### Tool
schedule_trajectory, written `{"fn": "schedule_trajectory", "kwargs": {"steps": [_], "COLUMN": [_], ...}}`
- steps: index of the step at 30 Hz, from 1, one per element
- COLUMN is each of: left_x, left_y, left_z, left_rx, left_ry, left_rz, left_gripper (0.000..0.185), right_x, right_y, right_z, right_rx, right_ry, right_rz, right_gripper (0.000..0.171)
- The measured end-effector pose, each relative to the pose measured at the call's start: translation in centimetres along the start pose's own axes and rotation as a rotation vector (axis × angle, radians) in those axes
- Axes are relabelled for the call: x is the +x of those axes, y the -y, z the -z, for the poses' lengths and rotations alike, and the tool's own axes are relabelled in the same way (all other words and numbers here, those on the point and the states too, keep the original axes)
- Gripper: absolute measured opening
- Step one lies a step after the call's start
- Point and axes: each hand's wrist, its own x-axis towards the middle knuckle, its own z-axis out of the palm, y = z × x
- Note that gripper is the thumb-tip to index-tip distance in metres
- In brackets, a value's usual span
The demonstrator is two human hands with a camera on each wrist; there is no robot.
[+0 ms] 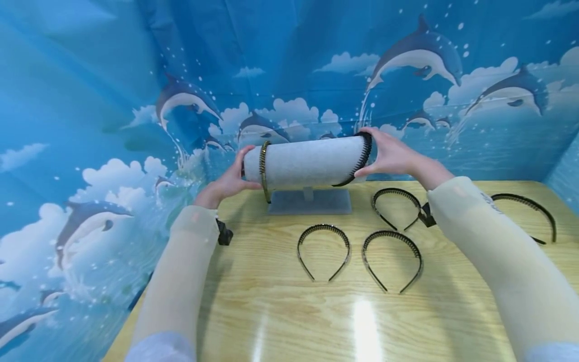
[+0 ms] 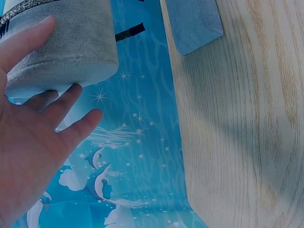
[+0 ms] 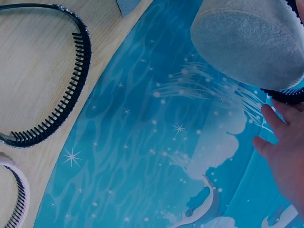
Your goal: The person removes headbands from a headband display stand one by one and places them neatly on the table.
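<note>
Display roll (image 1: 309,162) lies horizontal on its stand base (image 1: 309,202), at the back of the table (image 1: 289,311). Left hand (image 1: 226,183) at roll's left end, right hand (image 1: 391,156) at right end. One headband (image 1: 264,171) sits around the roll near the left end, another (image 1: 359,161) near the right. Four headbands lie flat on the table: two (image 1: 323,250) (image 1: 392,259) in front of the base, two (image 1: 397,205) (image 1: 529,213) to its right.

A grey felt-covered cylinder stand (image 1: 307,162) lay horizontal on a short post above its flat grey base, at the back of the pale wooden surface (image 1: 289,311). A black toothed headband (image 1: 359,161) ringed its right end, and a gold-studded headband (image 1: 263,168) ringed its left end.
</note>
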Motion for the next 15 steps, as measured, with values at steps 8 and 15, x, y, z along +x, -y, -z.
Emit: {"fn": "schedule_trajectory", "kwargs": {"steps": [8,15], "left_x": [1.1,1.3], "left_y": [2.1,2.5], "left_z": [0.4,0.4], "left_rx": [0.025,0.045], "left_ry": [-0.017,-0.029], "left_rz": [-0.009,-0.015], "left_gripper": [0.097,0.097], "right_x": [-1.0,-2.0], "right_y": [-1.0,-2.1], "right_z": [0.3,0.2], "right_rx": [0.018,0.042], "right_ry": [-0.012,-0.046], "right_rz": [-0.020,0.003], "right_gripper": [0.125,0.123]}}
